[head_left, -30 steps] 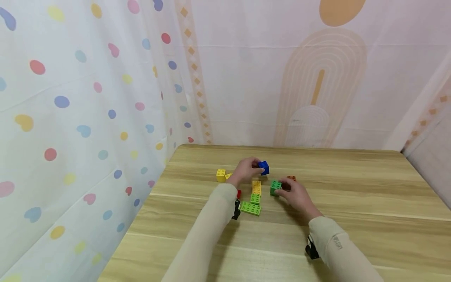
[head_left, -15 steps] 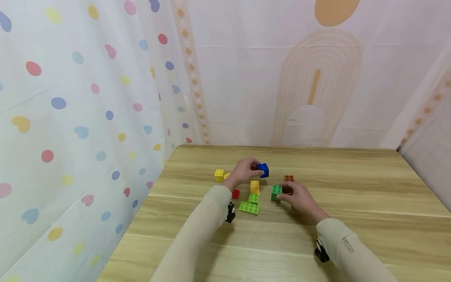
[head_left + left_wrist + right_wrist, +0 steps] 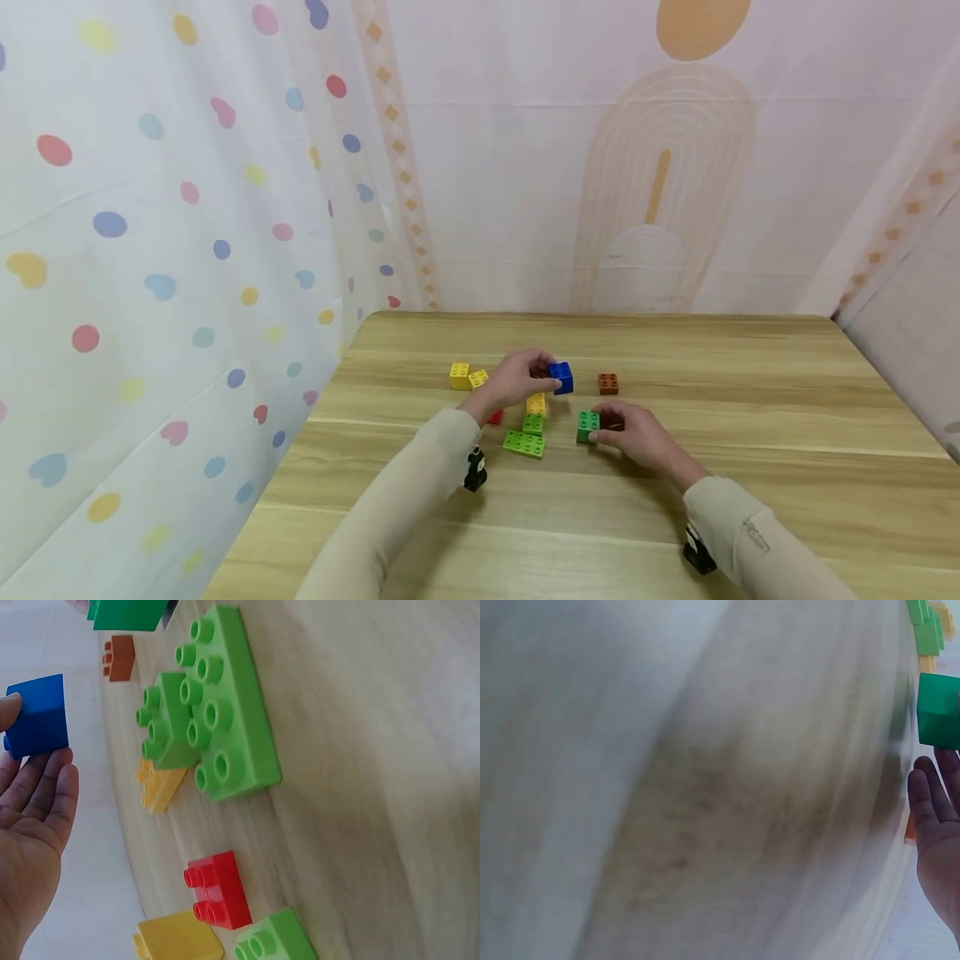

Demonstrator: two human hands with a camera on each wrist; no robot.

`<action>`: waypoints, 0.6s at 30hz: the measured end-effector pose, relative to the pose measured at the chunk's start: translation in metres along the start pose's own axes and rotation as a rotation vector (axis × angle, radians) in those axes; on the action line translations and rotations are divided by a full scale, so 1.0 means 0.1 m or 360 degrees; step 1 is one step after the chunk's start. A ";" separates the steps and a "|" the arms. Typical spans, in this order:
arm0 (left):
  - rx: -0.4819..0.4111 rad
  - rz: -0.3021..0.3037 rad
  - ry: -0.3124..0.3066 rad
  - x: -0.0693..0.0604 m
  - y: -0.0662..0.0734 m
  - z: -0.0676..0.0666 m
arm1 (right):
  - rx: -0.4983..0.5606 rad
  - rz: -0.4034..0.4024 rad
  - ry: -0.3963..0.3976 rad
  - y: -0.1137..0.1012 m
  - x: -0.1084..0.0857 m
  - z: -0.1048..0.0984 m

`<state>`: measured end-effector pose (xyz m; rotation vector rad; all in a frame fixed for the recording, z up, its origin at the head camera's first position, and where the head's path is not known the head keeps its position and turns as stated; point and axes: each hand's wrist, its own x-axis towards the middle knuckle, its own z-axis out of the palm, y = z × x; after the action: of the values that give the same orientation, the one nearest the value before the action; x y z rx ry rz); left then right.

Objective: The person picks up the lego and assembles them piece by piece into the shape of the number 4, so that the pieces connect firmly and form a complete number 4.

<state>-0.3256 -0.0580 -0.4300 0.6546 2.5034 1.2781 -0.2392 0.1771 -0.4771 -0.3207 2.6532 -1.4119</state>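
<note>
Over a wooden tabletop, the left hand pinches a blue block at its three o'clock; the right hand pinches a green block at its nine o'clock.

Unreadable dark lettering on the right sleeve

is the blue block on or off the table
Off: the left hand holds the blue block; that wrist's view shows a gap above the table.
</note>
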 end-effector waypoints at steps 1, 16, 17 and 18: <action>-0.0007 -0.0002 -0.0012 -0.01 0.01 0.01 | -0.0003 -0.0004 -0.0002 0.01 -0.01 0.00; -0.0163 0.0055 -0.0155 -0.17 0.10 0.15 | 0.0059 -0.0032 -0.0058 0.03 -0.03 0.01; -0.0171 0.0059 -0.0160 -0.17 0.10 0.16 | 0.0058 -0.0038 -0.0057 0.03 -0.03 0.02; -0.0182 0.0066 -0.0166 -0.18 0.09 0.17 | 0.0057 -0.0041 -0.0055 0.03 -0.03 0.03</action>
<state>-0.3003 -0.0502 -0.4320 0.7300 2.3263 1.3538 -0.2361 0.1775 -0.4814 -0.3736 2.6021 -1.4461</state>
